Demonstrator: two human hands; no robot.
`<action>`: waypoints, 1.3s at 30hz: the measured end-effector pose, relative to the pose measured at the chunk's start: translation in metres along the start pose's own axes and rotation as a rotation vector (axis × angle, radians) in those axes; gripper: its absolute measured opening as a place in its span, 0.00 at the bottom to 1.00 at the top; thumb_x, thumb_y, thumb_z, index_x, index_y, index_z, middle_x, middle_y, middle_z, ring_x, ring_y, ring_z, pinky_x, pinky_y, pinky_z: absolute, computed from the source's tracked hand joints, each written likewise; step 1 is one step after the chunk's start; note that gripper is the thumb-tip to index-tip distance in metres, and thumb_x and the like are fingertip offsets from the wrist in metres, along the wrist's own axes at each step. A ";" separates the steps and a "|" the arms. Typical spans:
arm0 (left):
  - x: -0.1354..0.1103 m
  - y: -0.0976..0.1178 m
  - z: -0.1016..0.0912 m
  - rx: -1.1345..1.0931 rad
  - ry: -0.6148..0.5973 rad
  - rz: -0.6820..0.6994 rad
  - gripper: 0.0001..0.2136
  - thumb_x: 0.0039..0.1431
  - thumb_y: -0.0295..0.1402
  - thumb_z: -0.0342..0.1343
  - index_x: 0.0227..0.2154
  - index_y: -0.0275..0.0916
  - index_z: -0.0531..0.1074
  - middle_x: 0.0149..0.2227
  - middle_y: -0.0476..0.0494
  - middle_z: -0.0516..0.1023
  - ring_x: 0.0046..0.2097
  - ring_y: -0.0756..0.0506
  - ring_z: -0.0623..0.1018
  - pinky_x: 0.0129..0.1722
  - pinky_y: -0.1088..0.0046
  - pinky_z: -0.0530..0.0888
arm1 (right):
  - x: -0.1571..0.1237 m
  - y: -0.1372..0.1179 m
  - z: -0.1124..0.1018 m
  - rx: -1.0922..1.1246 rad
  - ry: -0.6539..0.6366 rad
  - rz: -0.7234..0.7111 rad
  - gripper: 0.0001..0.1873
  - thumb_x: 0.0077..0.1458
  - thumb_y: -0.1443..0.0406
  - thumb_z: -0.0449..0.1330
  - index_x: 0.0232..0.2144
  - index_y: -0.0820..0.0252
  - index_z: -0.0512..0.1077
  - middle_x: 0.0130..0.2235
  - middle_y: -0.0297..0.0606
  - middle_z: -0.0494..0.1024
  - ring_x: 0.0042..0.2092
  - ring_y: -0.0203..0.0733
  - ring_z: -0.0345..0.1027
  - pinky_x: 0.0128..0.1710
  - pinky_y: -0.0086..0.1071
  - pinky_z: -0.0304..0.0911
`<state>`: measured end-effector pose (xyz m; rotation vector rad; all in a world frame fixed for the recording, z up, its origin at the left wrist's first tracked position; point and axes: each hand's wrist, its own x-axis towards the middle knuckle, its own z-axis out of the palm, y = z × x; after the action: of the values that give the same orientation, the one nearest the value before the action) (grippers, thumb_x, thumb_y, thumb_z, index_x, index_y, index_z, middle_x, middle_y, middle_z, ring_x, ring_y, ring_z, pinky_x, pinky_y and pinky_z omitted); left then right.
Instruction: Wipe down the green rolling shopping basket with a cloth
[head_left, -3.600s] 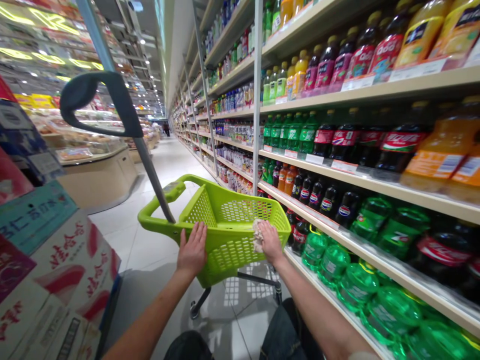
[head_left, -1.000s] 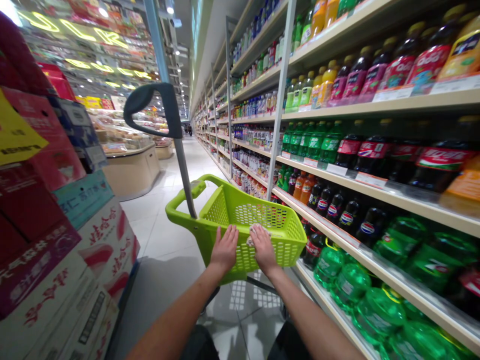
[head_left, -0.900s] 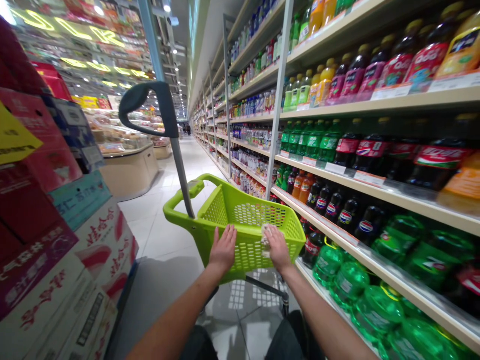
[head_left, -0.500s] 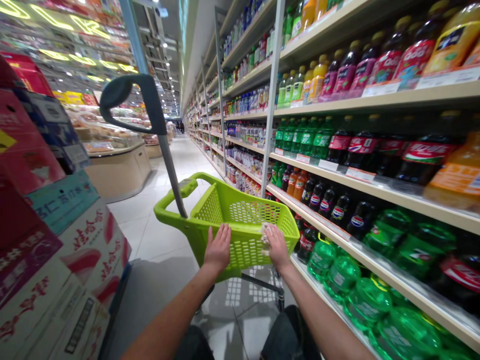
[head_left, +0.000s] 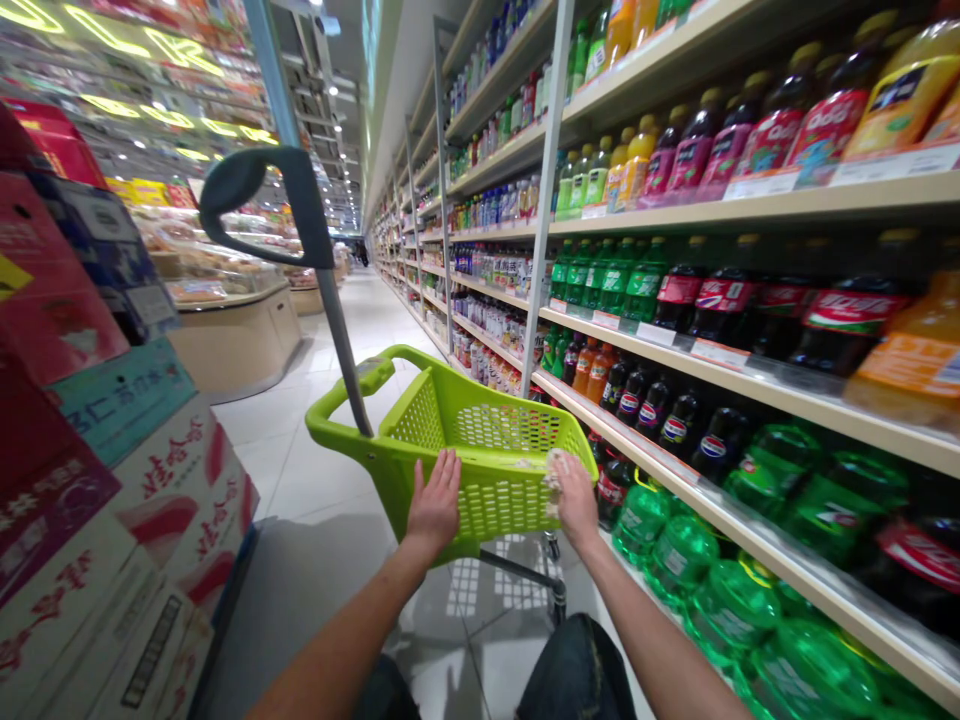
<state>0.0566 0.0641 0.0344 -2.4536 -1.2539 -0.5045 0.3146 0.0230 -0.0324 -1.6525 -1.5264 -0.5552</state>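
A lime-green plastic shopping cart (head_left: 420,490) with a perforated basket stands in front of me. My left hand (head_left: 435,500) lies flat against the near side of the basket, its fingers straight and pointing up to the rim. At the right end of that same side, my right hand (head_left: 576,498) is closed on a whitish cloth (head_left: 553,480), which is pressed to the rim and side wall. The cloth is crumpled and partly hidden by the fingers. A dark grey looped handle (head_left: 266,205) rises on a metal pole at the cart's left.
Shelves of drink bottles (head_left: 649,270) run along the right, close to the cart. Stacked printed cartons (head_left: 176,480) stand at the left. Behind them is a rounded display counter (head_left: 232,340). A tiled aisle (head_left: 337,300) leads away ahead.
My right hand has slid a little to the right along the basket's near rim with the cloth. The left hand stays in place against the side.
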 end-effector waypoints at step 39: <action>-0.008 -0.049 -0.027 0.031 0.087 -0.100 0.27 0.49 0.26 0.41 0.54 0.30 0.58 0.58 0.37 0.57 0.61 0.40 0.54 0.59 0.50 0.41 | 0.031 -0.139 0.040 0.383 -0.093 -0.237 0.26 0.50 0.76 0.44 0.50 0.61 0.65 0.56 0.43 0.62 0.60 0.41 0.47 0.57 0.43 0.49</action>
<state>0.0074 0.0734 0.0612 -2.3261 -1.3431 -0.6076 0.1782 0.0662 0.0043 -1.2288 -1.7830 -0.2864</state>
